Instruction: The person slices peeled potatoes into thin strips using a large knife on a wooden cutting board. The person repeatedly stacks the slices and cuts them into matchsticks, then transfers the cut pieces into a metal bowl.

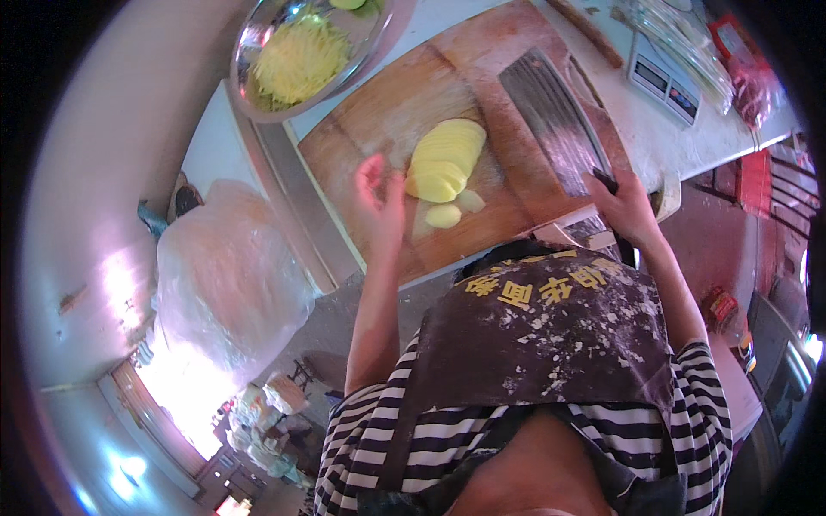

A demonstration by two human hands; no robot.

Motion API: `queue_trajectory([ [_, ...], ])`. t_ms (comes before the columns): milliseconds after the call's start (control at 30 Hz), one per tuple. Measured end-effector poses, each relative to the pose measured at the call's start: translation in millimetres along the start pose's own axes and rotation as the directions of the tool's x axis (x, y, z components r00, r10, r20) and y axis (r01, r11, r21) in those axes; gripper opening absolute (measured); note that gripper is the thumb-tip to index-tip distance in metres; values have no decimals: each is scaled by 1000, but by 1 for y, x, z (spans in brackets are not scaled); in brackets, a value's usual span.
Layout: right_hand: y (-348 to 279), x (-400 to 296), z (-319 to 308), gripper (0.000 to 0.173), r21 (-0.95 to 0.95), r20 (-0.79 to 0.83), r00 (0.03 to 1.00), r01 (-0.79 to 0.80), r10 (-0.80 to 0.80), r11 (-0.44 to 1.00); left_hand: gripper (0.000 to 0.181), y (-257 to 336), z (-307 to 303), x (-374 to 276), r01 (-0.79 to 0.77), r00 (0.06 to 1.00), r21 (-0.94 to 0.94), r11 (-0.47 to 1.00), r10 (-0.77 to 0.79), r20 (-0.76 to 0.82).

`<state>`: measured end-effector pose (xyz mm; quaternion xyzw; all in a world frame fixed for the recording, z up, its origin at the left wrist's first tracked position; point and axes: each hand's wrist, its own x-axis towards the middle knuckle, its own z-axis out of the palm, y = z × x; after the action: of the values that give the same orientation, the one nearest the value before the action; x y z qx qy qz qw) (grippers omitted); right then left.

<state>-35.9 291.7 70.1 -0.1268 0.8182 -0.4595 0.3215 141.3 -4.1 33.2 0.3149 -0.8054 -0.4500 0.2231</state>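
A peeled potato cut into thin, overlapping slices [448, 158] lies fanned on the wooden cutting board [393, 97]. Two loose pieces lie at its near end: a pale oval slice [443, 216] and a thinner, translucent one [472, 201]. My left hand [381, 190], blurred, is just left of the slices with its fingers loosely curled and apart, and nothing shows in it. My right hand [623, 205] grips the handle of a wide cleaver [548, 116]. The cleaver's broad blade is over the right part of the board.
A metal bowl [240, 84] at the far left holds yellow shreds [300, 61]. A rolling pin [587, 32], a kitchen scale [664, 80] and plastic-wrapped goods [684, 48] are at the back right. Left of the table is a large plastic-covered bundle [226, 258].
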Motion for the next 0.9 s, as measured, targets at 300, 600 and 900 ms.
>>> queue_trajectory([
  [300,7,23,-11,60,-211,114,993,13,11,977,47,-8,11,-45,-185,981,106,977,189,-32],
  [600,17,22,30,49,-852,-19,886,228,-463,472,34,-8,6,-84,-167,985,350,922,168,28],
  [900,-26,11,156,21,-580,292,860,508,-419,637,31,1,8,-78,-65,994,262,963,39,104],
])
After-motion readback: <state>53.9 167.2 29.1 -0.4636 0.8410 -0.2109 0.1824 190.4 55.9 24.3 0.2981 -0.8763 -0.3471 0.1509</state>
